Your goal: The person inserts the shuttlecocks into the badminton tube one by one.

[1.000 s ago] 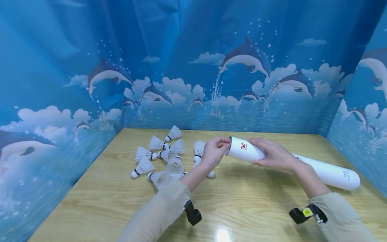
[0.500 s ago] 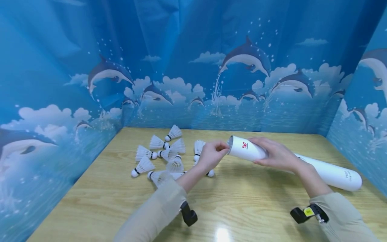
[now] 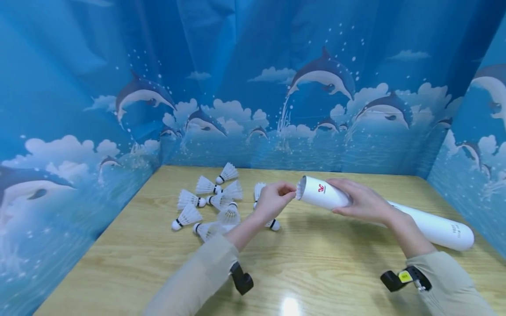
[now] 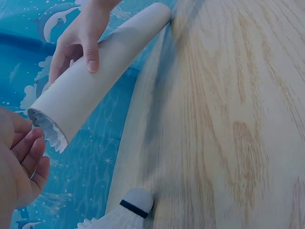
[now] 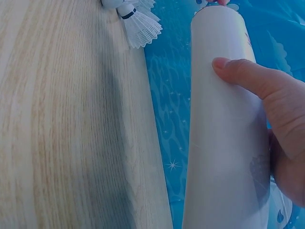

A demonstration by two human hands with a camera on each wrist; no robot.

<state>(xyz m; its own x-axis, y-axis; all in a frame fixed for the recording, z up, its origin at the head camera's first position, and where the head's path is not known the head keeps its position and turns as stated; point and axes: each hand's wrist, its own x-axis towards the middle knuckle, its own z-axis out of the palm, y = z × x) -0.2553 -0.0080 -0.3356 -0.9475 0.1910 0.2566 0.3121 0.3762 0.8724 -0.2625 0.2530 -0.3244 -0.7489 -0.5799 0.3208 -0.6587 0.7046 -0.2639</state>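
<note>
Right hand (image 3: 361, 202) grips the tube (image 3: 419, 222) near its open end, fingers over the top and thumb underneath; the right wrist view shows the thumb lying flat along the tube wall. The tube is long and white, with a red logo just left of the right hand's fingers. Its open end is lifted and points at the left hand; the closed far end sits low at the table (image 3: 316, 272), off to the right past the right wrist.

Left hand (image 3: 272, 201) sits right at the tube mouth, fingers curled with the tips bunched against the rim. In the left wrist view, white feathers of a shuttlecock (image 4: 50, 133) stick out of the mouth just beside the left fingers (image 4: 28, 155). Whether the fingers actually pinch the feathers or only touch them, I cannot tell. Nothing else is in that hand.

Loose shuttlecocks (image 3: 209, 202) lie scattered on the table to the left of and behind the left hand, some touching each other, cork ends pointing various ways. One of them (image 3: 272, 224) lies just under the left wrist, with a black band at its cork. They are well apart from the right hand.

A blue dolphin backdrop (image 3: 253, 87) stands behind and to both sides of the hands. Both forearms wear beige sleeves (image 3: 197, 281) with black camera mounts (image 3: 241, 281) under the wrists.
</note>
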